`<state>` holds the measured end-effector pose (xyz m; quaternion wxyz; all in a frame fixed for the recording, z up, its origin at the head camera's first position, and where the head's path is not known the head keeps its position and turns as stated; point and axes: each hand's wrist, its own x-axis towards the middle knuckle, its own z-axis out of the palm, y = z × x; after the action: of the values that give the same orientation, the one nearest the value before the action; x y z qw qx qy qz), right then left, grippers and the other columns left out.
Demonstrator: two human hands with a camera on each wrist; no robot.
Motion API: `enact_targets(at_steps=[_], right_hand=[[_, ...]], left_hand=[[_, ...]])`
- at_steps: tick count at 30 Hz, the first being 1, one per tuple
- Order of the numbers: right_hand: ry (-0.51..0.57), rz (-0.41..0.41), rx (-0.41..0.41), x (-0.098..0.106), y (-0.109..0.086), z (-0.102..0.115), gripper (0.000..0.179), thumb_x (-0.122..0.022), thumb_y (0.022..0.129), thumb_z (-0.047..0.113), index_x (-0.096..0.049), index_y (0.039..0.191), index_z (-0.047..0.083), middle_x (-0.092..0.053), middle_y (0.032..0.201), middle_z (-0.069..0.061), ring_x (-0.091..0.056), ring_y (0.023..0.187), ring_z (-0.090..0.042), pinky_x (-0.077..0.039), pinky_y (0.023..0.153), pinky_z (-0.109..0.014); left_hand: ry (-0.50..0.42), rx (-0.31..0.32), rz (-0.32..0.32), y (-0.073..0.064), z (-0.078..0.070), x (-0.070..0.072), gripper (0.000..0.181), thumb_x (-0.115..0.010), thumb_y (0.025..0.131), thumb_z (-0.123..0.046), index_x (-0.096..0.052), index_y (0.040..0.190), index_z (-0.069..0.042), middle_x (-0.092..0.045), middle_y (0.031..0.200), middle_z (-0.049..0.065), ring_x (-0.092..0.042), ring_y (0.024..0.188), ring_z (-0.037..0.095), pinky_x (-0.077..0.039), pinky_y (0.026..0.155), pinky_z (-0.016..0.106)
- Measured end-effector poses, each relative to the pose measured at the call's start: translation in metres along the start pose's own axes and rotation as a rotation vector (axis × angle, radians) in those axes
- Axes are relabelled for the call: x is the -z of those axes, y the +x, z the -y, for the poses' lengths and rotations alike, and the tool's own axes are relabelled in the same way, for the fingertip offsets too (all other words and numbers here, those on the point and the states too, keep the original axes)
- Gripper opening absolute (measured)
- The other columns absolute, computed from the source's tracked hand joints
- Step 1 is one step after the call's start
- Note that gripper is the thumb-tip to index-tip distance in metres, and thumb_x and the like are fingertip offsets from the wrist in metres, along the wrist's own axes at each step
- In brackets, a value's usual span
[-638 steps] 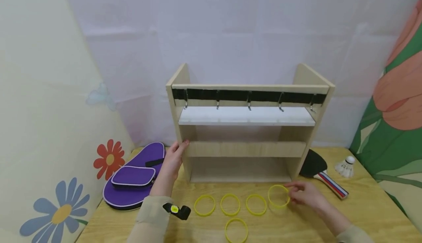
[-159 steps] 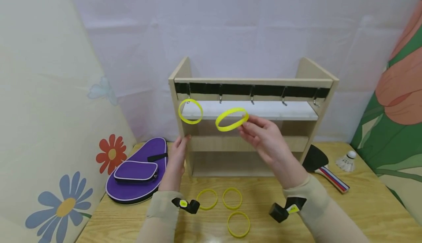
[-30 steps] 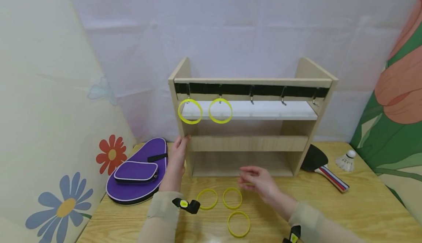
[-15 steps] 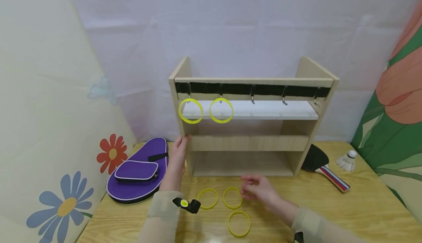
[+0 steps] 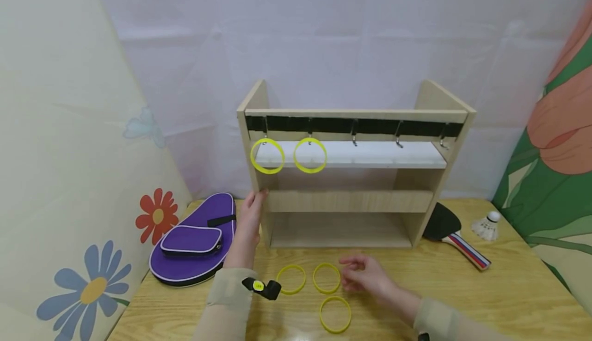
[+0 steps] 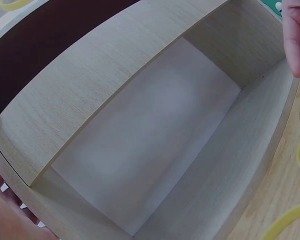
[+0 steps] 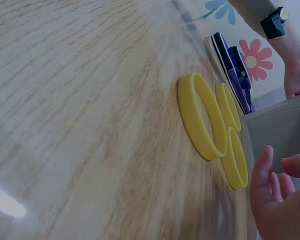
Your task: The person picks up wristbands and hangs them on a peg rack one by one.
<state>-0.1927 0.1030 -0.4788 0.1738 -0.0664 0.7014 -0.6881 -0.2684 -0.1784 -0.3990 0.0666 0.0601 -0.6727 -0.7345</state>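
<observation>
My left hand point(image 5: 250, 218) grips the left side panel of a small wooden shelf point(image 5: 349, 201), its thumb on the front edge and fingers round the outside. Two yellow rings point(image 5: 310, 171) hang from the two leftmost hooks of the shelf's black strip. On the table lie three more: a left ring point(image 5: 291, 292), a right ring point(image 7: 235, 170) and a front ring point(image 7: 202, 140). Beside the right ring is my right hand point(image 5: 365, 274), thumb and forefinger apart and nothing between them, fingertips close to the ring's right edge. The other fingers are loosely bent.
Three bare hooks point(image 5: 399, 140) follow to the right on the strip point(image 5: 374, 127). A purple paddle case point(image 5: 194, 248) lies left of the shelf. At the right are a table tennis paddle point(image 5: 467, 251), partly behind the shelf, and a shuttlecock point(image 5: 486, 226).
Two rings went from the table to the hooks; the right hand held the second in the air 5.3 s ago. Over the last second it has sunk toward the right ring. The left hand keeps its grip.
</observation>
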Motion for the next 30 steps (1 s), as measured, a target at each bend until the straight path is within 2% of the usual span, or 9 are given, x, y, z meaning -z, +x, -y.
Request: enact_targets(at_steps=[7, 15, 20, 30], right_hand=[[-0.037, 0.022, 0.002, 0.002, -0.003, -0.006, 0.039, -0.061, 0.09, -0.004, -0.049, 0.124, -0.021, -0.061, 0.082, -0.002, -0.062, 0.065, -0.009, -0.054, 0.057, -0.022], [-0.111, 0.072, -0.002, 0.004, -0.008, -0.012, 0.038, -0.063, 0.088, -0.004, -0.053, 0.121, -0.018, -0.062, 0.082, -0.001, -0.061, 0.065, -0.01, -0.051, 0.053, -0.022], [-0.186, 0.108, 0.028, 0.004, -0.011, -0.014, 0.036, -0.064, 0.085, -0.003, -0.056, 0.117, -0.015, -0.059, 0.081, 0.0, -0.059, 0.063, -0.01, -0.047, 0.049, -0.021], [-0.229, 0.137, 0.027, 0.001, -0.014, -0.017, 0.032, -0.065, 0.082, -0.005, -0.06, 0.113, -0.011, -0.059, 0.081, 0.0, -0.053, 0.063, -0.011, -0.043, 0.048, -0.02]], left_hand=[[0.002, 0.001, -0.012, 0.002, 0.001, 0.0, 0.048, -0.046, 0.102, -0.033, -0.046, 0.144, -0.012, -0.049, 0.134, 0.014, -0.045, 0.119, 0.025, -0.034, 0.108, 0.049], [0.002, -0.011, -0.003, 0.002, 0.002, 0.001, 0.049, -0.045, 0.101, -0.031, -0.044, 0.143, -0.005, -0.044, 0.141, 0.015, -0.039, 0.128, 0.028, -0.03, 0.11, 0.045], [-0.001, -0.015, 0.008, 0.002, 0.002, 0.001, 0.05, -0.046, 0.101, -0.031, -0.043, 0.145, -0.007, -0.041, 0.146, 0.015, -0.036, 0.133, 0.029, -0.027, 0.113, 0.047], [0.0, -0.009, 0.013, 0.003, 0.002, 0.002, 0.05, -0.046, 0.101, -0.031, -0.043, 0.145, -0.008, -0.04, 0.147, 0.014, -0.034, 0.135, 0.03, -0.025, 0.115, 0.049]])
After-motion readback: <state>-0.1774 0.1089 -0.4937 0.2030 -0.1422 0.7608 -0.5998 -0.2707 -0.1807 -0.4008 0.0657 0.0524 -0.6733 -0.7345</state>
